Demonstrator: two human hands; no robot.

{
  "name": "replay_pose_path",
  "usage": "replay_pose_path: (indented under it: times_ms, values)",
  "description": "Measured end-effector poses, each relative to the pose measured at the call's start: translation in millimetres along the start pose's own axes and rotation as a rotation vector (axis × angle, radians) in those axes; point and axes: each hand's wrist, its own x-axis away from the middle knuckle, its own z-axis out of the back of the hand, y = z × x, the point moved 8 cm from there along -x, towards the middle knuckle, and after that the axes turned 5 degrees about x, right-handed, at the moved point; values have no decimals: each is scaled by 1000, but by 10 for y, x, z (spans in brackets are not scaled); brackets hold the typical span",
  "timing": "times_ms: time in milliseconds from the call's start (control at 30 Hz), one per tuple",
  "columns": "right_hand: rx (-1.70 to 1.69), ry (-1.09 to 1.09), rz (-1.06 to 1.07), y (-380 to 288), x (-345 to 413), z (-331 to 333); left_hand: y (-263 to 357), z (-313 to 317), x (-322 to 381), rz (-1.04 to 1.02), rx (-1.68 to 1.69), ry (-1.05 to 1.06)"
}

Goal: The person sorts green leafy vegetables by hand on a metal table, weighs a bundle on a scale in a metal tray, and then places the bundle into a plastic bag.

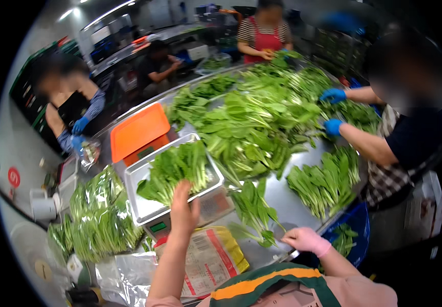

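Observation:
My bare left hand (pixel 184 209) reaches over the near rim of a metal tray (pixel 140 213). Its thumb stands apart from the fingers, which touch a bunch of leafy greens (pixel 178 165) lying in the tray. Beneath the tray is a weighing scale (pixel 158 227) with a lit green display. My right hand (pixel 308 241), in a pink glove, is low at the table's near edge. Its fingers are bunched by the stem end of a small loose pile of greens (pixel 253 215); whether they grip a stem is unclear.
Greens are heaped (pixel 259 126) across the metal table (pixel 276 195), with another bunch (pixel 326 180) at right. Bagged greens (pixel 98 218) and plastic bags (pixel 129 272) lie left, near a second scale with an orange tray (pixel 140 130). Co-workers' gloved hands (pixel 334 126) work opposite.

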Motion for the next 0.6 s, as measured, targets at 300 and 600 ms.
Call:
replay_pose_path:
  times_ms: [300,600]
  values:
    - [68,789,-333,765,278,861,266,-789,1370,204,222,-446]
    - [126,819,-475,1335,58,827,627,-1163,1504,276,476,-654]
